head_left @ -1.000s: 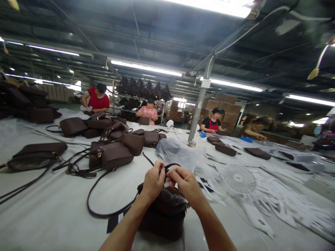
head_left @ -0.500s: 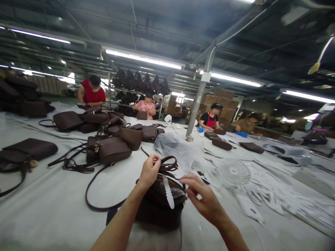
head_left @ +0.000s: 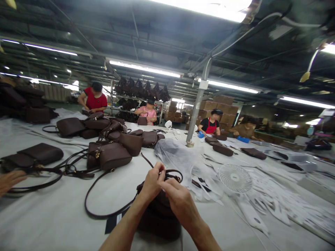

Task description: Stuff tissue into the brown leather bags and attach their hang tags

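Note:
In front of me on the table stands a dark brown handbag (head_left: 159, 223), partly covered by my forearms and hands. Its thin leather strap is gathered in a coil (head_left: 174, 173) above the bag. My left hand (head_left: 152, 182) is closed on this coiled strap. Against its fingertips my right hand (head_left: 179, 197) is pinched shut; what lies between its fingers is hidden. A long loop of strap (head_left: 90, 205) runs out over the table to the left of the bag. Under it lies a small dark card (head_left: 111, 225).
Several brown handbags (head_left: 115, 155) are heaped at left centre. Another person's hand (head_left: 12, 181) touches a bag at the far left. A white fan (head_left: 235, 177), clear plastic (head_left: 172, 151) and white strips (head_left: 295, 198) lie right. A metal post (head_left: 195, 115) rises behind. Several co-workers sit or stand beyond.
My right hand has moved left to meet my left hand at the strap. The white notched strip on the bag is now hidden. Another person's hand has appeared at far left.

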{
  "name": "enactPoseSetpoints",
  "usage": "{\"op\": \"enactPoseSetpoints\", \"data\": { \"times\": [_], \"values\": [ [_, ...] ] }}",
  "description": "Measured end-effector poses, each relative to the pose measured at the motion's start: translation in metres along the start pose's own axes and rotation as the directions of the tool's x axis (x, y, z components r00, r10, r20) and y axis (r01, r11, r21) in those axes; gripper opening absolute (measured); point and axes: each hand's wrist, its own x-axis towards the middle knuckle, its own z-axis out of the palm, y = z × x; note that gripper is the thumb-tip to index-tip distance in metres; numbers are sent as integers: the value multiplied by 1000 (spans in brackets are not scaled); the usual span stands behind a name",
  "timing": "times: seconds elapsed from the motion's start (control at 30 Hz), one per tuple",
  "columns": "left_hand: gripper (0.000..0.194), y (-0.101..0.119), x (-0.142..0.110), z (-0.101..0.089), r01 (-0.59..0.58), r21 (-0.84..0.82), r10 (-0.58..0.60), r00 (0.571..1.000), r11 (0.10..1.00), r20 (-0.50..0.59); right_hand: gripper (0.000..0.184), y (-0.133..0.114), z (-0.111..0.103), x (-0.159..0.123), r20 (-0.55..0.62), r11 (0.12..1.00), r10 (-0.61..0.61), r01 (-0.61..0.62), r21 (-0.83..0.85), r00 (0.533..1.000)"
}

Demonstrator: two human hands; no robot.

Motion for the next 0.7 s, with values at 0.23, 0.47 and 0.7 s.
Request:
{"op": "enactPoseSetpoints", "data": {
  "times": [0.23, 0.47, 0.7],
  "values": [
    [15, 2, -5, -4, -22, -93, 15, 997, 995, -70, 19, 15, 13, 29, -82, 844, 452, -396, 361, 888],
    [15, -4, -5, 0, 11, -38, -20, 972, 999, -235, 19, 28, 26, 25, 11, 731, 591, -541, 417, 807],
    [13, -2, -7, -1, -3, 40, 10, 985, 999, -171, 48, 31, 15, 34, 278, 547, 593, -631, 550, 756]
  ]
}}
